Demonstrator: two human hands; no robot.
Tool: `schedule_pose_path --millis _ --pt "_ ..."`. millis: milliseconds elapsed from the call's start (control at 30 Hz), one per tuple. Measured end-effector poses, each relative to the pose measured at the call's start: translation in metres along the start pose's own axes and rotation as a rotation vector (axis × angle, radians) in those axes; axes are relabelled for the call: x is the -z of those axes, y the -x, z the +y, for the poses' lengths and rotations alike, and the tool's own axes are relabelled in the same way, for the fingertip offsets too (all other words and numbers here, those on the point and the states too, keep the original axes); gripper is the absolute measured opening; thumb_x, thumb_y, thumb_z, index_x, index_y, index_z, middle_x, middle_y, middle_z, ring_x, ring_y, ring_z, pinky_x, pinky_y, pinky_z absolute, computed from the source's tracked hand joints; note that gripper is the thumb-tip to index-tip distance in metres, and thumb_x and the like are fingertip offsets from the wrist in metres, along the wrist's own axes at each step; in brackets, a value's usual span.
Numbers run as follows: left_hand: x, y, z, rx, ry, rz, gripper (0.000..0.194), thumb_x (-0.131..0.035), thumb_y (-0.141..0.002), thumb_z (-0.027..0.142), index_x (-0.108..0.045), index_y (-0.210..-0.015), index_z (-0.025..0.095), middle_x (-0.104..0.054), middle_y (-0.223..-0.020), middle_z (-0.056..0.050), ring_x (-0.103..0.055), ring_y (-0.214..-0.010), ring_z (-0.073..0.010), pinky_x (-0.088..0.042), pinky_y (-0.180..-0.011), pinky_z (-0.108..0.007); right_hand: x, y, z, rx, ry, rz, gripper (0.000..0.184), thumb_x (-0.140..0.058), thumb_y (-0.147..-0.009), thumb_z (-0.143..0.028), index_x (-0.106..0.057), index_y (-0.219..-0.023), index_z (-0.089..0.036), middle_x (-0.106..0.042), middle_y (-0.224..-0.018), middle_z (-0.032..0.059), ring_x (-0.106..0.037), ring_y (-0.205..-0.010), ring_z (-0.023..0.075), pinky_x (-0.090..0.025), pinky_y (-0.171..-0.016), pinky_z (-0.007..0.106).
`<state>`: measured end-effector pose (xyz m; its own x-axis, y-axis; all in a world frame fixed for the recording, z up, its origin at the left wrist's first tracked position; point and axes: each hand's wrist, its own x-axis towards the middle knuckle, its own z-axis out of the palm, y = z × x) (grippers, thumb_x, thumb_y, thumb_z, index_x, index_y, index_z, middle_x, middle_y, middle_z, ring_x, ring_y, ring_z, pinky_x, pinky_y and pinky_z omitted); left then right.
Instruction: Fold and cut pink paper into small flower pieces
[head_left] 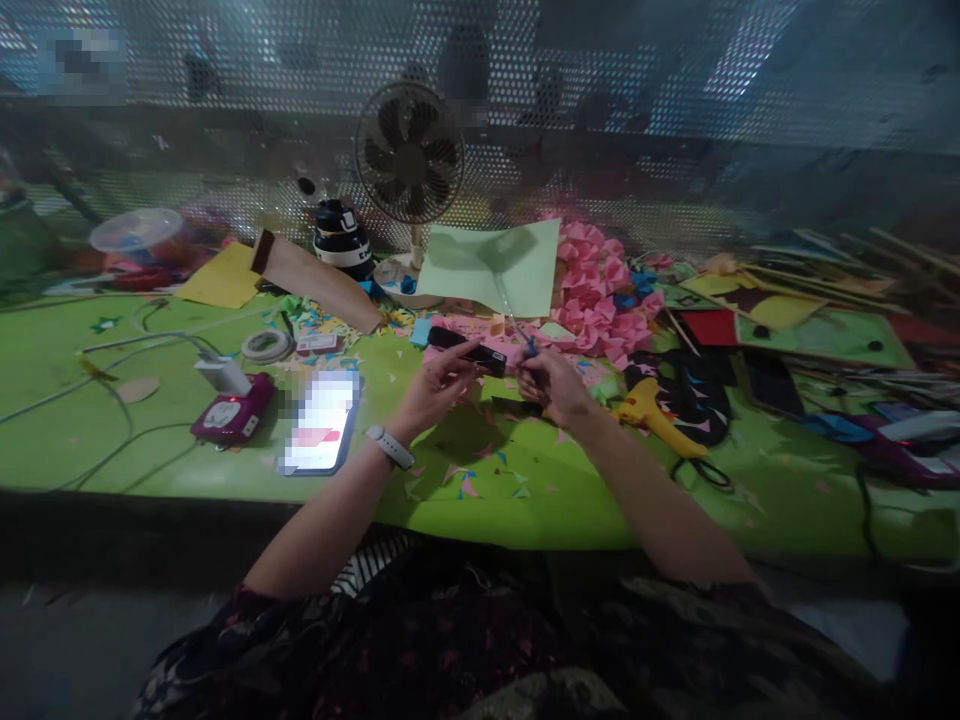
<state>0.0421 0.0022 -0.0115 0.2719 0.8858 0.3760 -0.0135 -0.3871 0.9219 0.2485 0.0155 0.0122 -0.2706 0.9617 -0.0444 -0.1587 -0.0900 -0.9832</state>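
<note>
My left hand point(442, 385), with a white band on its wrist, is held over the green tabletop with its fingers bent together. Its fingertips overlap a long black object point(491, 358) that lies across pink paper; whether they pinch something small, I cannot make out. My right hand point(561, 390) is closed around a slim tool with a blue part point(532, 346), and a thin shiny length reaches away from it. The tool's kind is unclear. Below the right hand lies a flat dark piece point(517, 406). Small paper scraps point(470, 486) are scattered beneath both hands.
A lit phone point(324, 425) and purple power strip point(234, 412) with cables are left. Behind are a fan point(410, 155), black-and-white bottle point(343, 243), pale green sheet point(491, 270) and folded pink paper pieces point(596, 285). A yellow glue gun point(660, 418) lies right.
</note>
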Motion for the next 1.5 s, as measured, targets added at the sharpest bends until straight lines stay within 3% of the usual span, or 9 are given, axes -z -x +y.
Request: schedule_pose_path --millis 67,267,467,567,700,833,933,1333,1500 --pt "-0.001 0.001 0.0 -0.115 -0.135 0.008 0.049 -0.06 -0.093 0.023 -0.054 -0.141 0.02 -0.075 -0.103 -0.009 -0.071 -0.096 -0.0175 -0.057 -0.085 -0.03 -0.007 0.007 -0.001 -0.045 0.085 -0.032 0.022 -0.068 -0.073 -0.036 -0.053 -0.078 -0.021 -0.033 -0.046 -0.0124 -0.02 -0.036 0.0044 -0.016 -0.035 0.019" --pt "-0.001 0.003 -0.008 -0.412 -0.457 -0.029 0.051 -0.052 -0.099 0.02 -0.044 -0.148 0.024 -0.075 -0.111 -0.009 -0.071 -0.107 -0.0191 -0.056 -0.097 -0.037 -0.013 0.014 -0.004 -0.145 0.114 -0.097 0.042 -0.071 -0.075 -0.058 -0.059 -0.072 -0.018 -0.029 -0.04 -0.0129 -0.018 -0.033 0.0039 -0.016 -0.034 0.021" --pt "-0.002 0.004 -0.012 -0.539 -0.563 -0.061 0.058 -0.052 -0.098 0.016 -0.036 -0.153 0.026 -0.074 -0.118 -0.01 -0.07 -0.11 -0.0215 -0.059 -0.093 -0.039 -0.018 0.018 -0.002 -0.135 0.104 -0.131 0.035 -0.084 -0.063 -0.043 -0.061 -0.067 -0.017 -0.042 -0.04 -0.0093 -0.027 -0.035 0.0031 -0.016 -0.038 0.021" --pt "-0.005 0.005 -0.01 -0.495 -0.522 -0.026 0.054 -0.055 -0.096 0.017 -0.042 -0.149 0.025 -0.071 -0.124 -0.011 -0.067 -0.117 -0.0218 -0.056 -0.099 -0.041 -0.024 0.019 0.0 -0.112 0.073 -0.111 0.035 -0.086 -0.06 -0.041 -0.063 -0.069 -0.017 -0.052 -0.045 -0.0068 -0.033 -0.036 0.0038 -0.018 -0.038 0.02" --pt "-0.013 0.009 -0.003 -0.3 -0.349 0.195 0.033 -0.062 -0.092 0.024 -0.06 -0.124 0.018 -0.07 -0.118 -0.013 -0.068 -0.106 -0.0201 -0.058 -0.088 -0.037 -0.028 0.017 0.001 -0.101 -0.143 0.051 0.043 -0.092 -0.054 -0.044 -0.059 -0.069 -0.02 -0.037 -0.039 -0.0131 -0.023 -0.034 0.003 -0.015 -0.035 0.02" --pt "-0.023 0.013 0.005 0.108 0.018 0.089 0.028 -0.063 -0.09 0.039 -0.069 -0.105 0.016 -0.073 -0.105 -0.01 -0.068 -0.092 -0.0178 -0.057 -0.078 -0.031 -0.03 0.015 0.002 -0.087 -0.166 0.104 0.045 -0.092 -0.054 -0.046 -0.058 -0.068 -0.02 -0.031 -0.038 -0.014 -0.022 -0.035 0.003 -0.014 -0.034 0.02" --pt "-0.026 0.013 0.008 0.26 0.228 0.057 0.032 -0.071 -0.082 0.044 -0.072 -0.098 0.016 -0.074 -0.101 -0.009 -0.069 -0.09 -0.0189 -0.057 -0.079 -0.032 -0.029 0.015 0.003 -0.06 -0.141 0.129 0.043 -0.09 -0.058 -0.047 -0.06 -0.071 -0.019 -0.033 -0.04 -0.0136 -0.023 -0.035 0.0026 -0.014 -0.034 0.02" --pt "-0.026 0.009 0.002 0.357 0.381 0.088 0.039 -0.085 -0.068 0.043 -0.072 -0.091 0.014 -0.076 -0.089 -0.007 -0.07 -0.079 -0.0154 -0.058 -0.076 -0.031 -0.029 0.011 0.006 0.018 -0.131 0.241 0.051 -0.092 -0.049 -0.051 -0.056 -0.067 -0.021 -0.03 -0.041 -0.0133 -0.022 -0.037 0.0031 -0.016 -0.036 0.02" --pt "-0.02 0.007 0.009 0.365 0.346 0.166 0.035 -0.083 -0.071 0.042 -0.072 -0.09 0.014 -0.075 -0.085 -0.005 -0.069 -0.075 -0.0132 -0.055 -0.068 -0.025 -0.017 0.015 0.002 0.109 0.236 0.182 0.058 -0.061 -0.075 -0.078 -0.062 -0.07 -0.02 -0.03 -0.046 -0.0085 -0.024 -0.04 0.0071 -0.017 -0.042 0.026"
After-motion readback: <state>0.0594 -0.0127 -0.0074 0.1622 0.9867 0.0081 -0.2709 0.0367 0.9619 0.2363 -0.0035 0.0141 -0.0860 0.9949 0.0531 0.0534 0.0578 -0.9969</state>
